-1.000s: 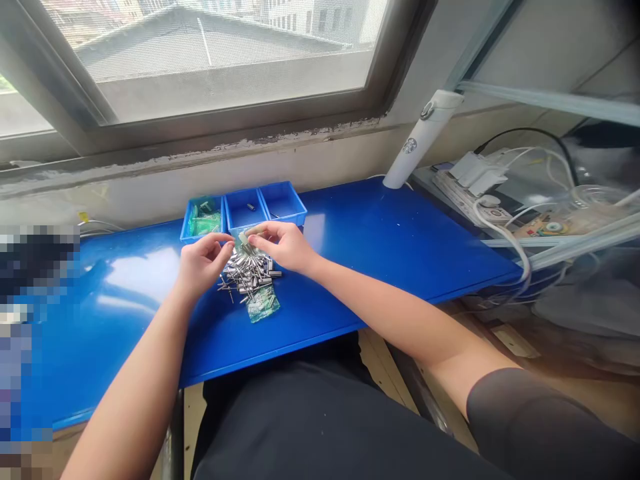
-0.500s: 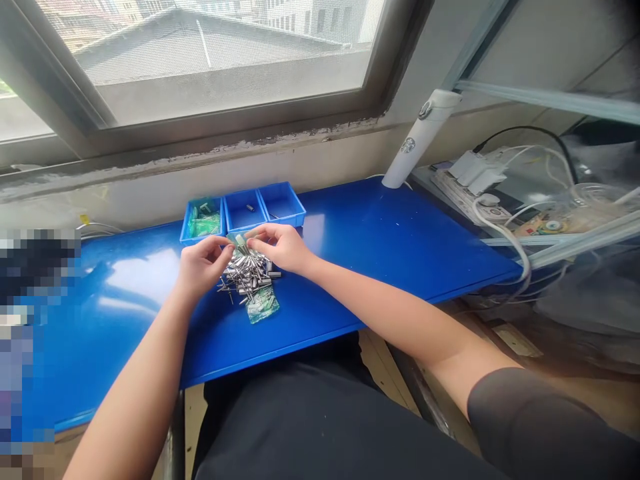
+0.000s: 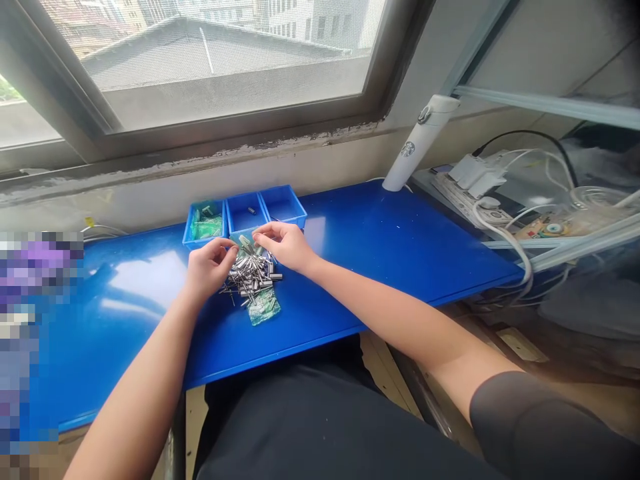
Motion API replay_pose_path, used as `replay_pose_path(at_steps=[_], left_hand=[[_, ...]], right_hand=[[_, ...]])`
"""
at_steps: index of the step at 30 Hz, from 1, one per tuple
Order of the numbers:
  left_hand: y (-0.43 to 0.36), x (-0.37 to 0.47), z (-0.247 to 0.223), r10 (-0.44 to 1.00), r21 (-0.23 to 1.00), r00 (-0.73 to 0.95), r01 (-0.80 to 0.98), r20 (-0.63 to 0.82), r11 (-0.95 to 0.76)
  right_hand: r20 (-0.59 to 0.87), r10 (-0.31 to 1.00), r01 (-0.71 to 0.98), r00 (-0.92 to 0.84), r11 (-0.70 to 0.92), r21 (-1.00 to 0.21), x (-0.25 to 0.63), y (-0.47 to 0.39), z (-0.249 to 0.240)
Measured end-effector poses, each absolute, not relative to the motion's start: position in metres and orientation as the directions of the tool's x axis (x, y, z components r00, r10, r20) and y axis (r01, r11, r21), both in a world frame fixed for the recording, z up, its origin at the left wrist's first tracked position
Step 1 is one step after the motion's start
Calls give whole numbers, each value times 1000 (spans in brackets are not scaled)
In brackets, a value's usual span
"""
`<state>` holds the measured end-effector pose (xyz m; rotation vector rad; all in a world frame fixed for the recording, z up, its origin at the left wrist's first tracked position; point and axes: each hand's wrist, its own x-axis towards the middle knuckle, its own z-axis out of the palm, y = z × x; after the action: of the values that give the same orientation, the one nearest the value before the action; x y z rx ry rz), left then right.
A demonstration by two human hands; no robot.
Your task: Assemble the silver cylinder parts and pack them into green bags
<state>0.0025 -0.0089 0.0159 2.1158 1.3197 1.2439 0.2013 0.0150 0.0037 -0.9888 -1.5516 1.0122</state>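
Observation:
A heap of small shiny metal pins and rods (image 3: 253,272) lies on the blue table. My left hand (image 3: 213,267) hovers at the heap's left side, thumb and forefinger pinched together; whatever they hold is too small to make out. On the far right side of the heap, my right hand (image 3: 286,248) is also closed in a pinch, its contents unclear. Between the fingertips, a pale piece in greenish plastic (image 3: 245,243) shows at the back of the heap. A green plastic packet (image 3: 264,308) lies at the near edge of the pins.
Behind the hands stands a blue tray (image 3: 305,217) with three compartments. Its left one holds green packets (image 3: 207,227), its middle one a small metal piece (image 3: 251,211). A white bottle (image 3: 420,143) stands by the wall. Cables and a power strip (image 3: 465,193) lie at right.
My hands have drawn slightly apart, and the fingertips of my right hand have come away from the pale piece at the back of the heap. The view has shifted slightly.

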Motion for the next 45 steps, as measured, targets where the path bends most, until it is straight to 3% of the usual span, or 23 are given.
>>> replay_pose_path(at_steps=[20, 26, 32, 45], left_hand=[[-7, 4, 11, 889, 778, 112, 443, 444, -444], [-7, 4, 10, 879, 782, 89, 422, 468, -459], [-8, 3, 11, 890, 828, 61, 342, 452, -444], [-10, 5, 15, 833, 726, 51, 464, 550, -508]], right_hand=[[300, 948, 84, -104, 308, -948, 201, 17, 4], [184, 962, -17, -202, 184, -983, 200, 12, 8], [202, 959, -110, -200, 183, -977, 199, 9, 12], [239, 952, 12, -191, 246, -969, 201, 9, 8]])
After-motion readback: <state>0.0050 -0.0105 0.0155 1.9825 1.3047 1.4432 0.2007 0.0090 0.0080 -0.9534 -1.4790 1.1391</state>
